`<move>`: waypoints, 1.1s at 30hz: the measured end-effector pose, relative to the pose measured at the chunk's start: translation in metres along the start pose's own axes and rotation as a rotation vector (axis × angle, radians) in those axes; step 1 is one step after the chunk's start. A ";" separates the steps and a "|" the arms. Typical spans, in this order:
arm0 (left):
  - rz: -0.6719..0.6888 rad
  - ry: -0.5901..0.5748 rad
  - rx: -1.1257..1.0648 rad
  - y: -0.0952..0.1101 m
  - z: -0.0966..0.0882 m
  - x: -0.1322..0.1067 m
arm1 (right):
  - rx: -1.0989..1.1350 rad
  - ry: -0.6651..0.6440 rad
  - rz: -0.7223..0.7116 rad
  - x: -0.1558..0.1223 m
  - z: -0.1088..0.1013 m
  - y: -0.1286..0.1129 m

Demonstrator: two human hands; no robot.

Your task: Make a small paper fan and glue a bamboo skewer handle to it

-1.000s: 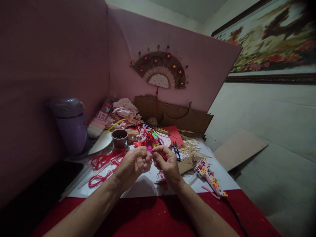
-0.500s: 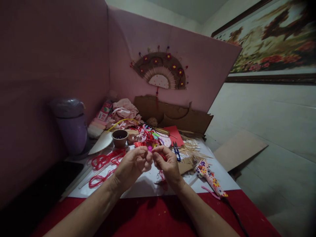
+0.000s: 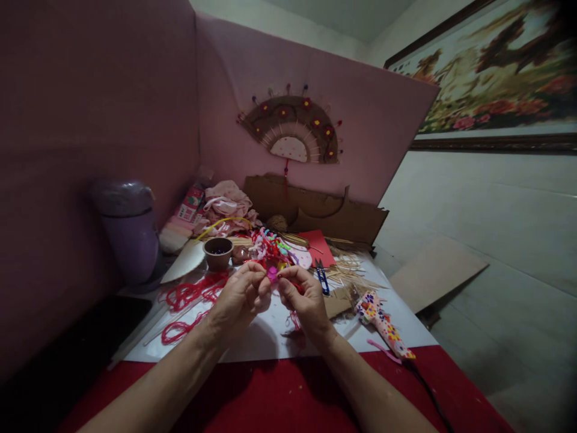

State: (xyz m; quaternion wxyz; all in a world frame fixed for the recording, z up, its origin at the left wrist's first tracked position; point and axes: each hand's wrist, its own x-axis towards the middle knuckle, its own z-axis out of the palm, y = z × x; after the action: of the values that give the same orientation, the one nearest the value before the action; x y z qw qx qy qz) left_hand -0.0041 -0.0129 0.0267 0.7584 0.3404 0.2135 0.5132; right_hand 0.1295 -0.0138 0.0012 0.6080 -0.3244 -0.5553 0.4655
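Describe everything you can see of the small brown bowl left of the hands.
The small brown bowl is round, matte, perhaps clay, upright with its mouth open and dark small bits inside, too dim to identify. It stands on the white table cover, behind the red yarn tangle, beside a white curved card. The left hand is near but not touching.

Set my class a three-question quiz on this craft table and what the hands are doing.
1. True or false: the blue scissors lie just right of the right hand.
2. The red yarn tangle lies: A left of the left hand; B right of the right hand; C on the floor.
3. What do both hands pinch between their fingertips?
Key: 1 true; 2 A; 3 a small pink piece.
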 end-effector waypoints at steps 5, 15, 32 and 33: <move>-0.074 -0.039 -0.108 0.000 -0.006 0.002 | -0.005 0.009 0.008 0.000 0.001 -0.001; -0.012 -0.015 -0.072 -0.004 -0.012 0.006 | 0.010 -0.007 0.000 0.000 0.000 0.000; 0.063 0.047 0.089 -0.002 -0.003 0.002 | -0.045 -0.013 -0.030 -0.001 0.000 0.002; 0.071 0.047 0.126 -0.002 -0.003 0.002 | -0.061 -0.016 -0.044 -0.001 0.000 0.003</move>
State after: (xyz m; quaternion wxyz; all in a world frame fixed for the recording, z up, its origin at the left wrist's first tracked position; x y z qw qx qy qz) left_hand -0.0043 -0.0105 0.0229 0.7116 0.3825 0.2510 0.5332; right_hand 0.1293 -0.0137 -0.0021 0.6036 -0.3266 -0.5810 0.4375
